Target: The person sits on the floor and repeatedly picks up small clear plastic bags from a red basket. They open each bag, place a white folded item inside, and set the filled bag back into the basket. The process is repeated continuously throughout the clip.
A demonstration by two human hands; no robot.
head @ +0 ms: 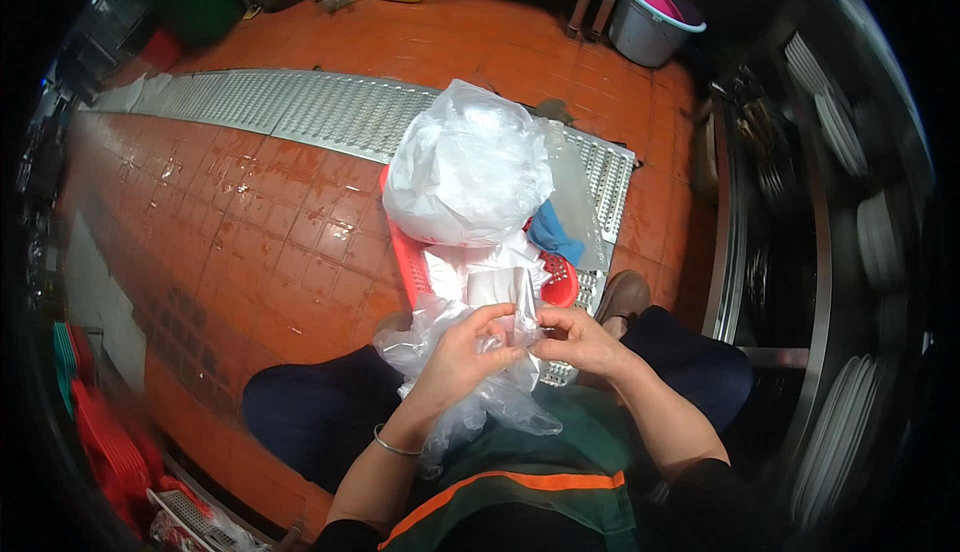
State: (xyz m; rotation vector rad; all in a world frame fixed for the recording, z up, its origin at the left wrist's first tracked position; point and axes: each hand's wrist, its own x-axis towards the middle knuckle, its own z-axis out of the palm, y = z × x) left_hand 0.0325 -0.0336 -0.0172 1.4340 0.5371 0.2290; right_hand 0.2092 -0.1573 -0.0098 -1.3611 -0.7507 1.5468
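My left hand (pixel 476 353) and my right hand (pixel 581 342) meet above my lap, both pinching a thin clear plastic sleeve (pixel 525 300) between thumb and fingers. Under my left hand, crumpled clear plastic bags (pixel 480 409) spill over my apron (pixel 577 417). Just beyond my fingers a red plastic basket (pixel 405 252) rests on the floor, holding flat, shiny white plastic packets (pixel 450 270). A large, bulging translucent white bag (pixel 469 169) sits on its far part; what it holds cannot be made out. A blue cloth or glove (pixel 553 233) hangs at the basket's right side.
Perforated metal grating (pixel 300 105) crosses the red tile floor (pixel 285 207), which looks wet. Steel shelving (pixel 817 252) with stacked white plates (pixel 836 439) stands close on my right. A grey bucket (pixel 649 30) is at the far right. Red trays (pixel 112 439) are stacked at the lower left.
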